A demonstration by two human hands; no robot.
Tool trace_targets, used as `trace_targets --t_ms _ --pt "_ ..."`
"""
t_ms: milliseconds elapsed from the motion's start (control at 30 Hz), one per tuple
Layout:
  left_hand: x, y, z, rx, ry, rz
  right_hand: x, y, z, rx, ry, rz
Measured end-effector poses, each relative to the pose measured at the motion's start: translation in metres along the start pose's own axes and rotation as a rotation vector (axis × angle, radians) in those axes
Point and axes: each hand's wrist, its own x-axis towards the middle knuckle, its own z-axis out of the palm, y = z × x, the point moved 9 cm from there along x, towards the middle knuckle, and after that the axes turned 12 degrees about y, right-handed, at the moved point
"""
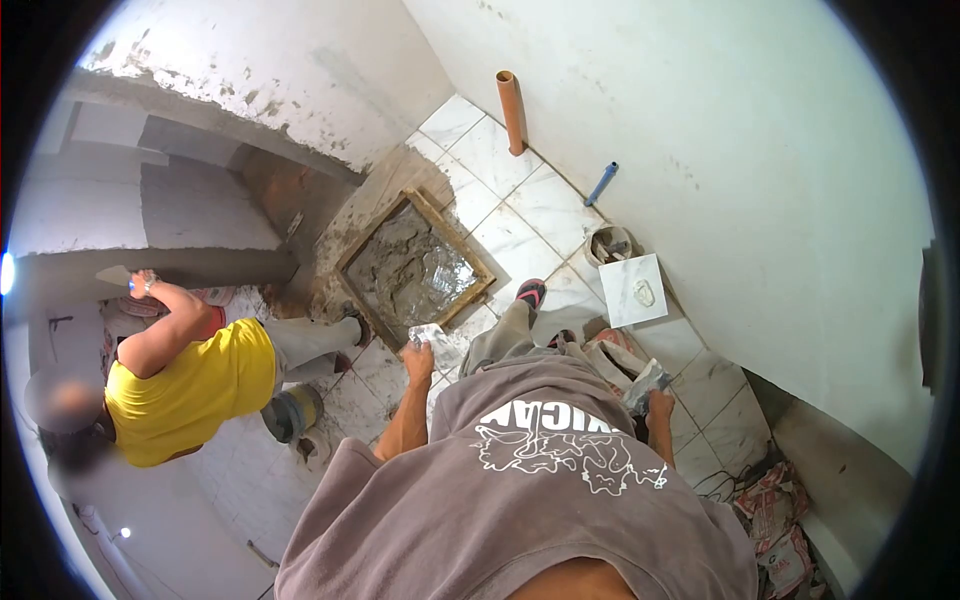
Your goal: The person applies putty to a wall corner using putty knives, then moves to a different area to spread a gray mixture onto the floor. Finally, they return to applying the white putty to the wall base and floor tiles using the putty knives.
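Note:
My left hand (418,358) is closed around a flat, grey-white smeared piece (432,338), held over the tiled floor near the corner of a wooden-framed mixing box (345,268) of wet mortar (405,265). On the other side of my body, my right hand (660,404) is wrapped round a flat grey tool with a mortar-smeared blade (647,382); I cannot tell its exact kind. Beyond that hand lies an opened paper sack (612,362). A white tile (633,290) with a dab of pale paste (643,292) rests by a bucket (608,243).
An orange pipe (511,112) and a short blue pipe (601,184) rise from the marble-look tiles (515,245) by the wall. At left, a co-worker in a yellow shirt (195,390) holds a trowel (114,275) near a ledge; a bucket (290,415) stands close by. Sacks (780,530) lie lower right.

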Motion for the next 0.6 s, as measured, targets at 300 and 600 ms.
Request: trace_targets --t_ms 300,600 --pt "0.004 -0.008 0.008 -0.077 -0.043 -0.033 -0.007 -0.002 0.004 -0.023 -0.024 0.002" --pt "0.006 0.009 0.002 -0.038 0.014 0.06 -0.004 -0.01 0.009 -0.016 -0.044 -0.011"
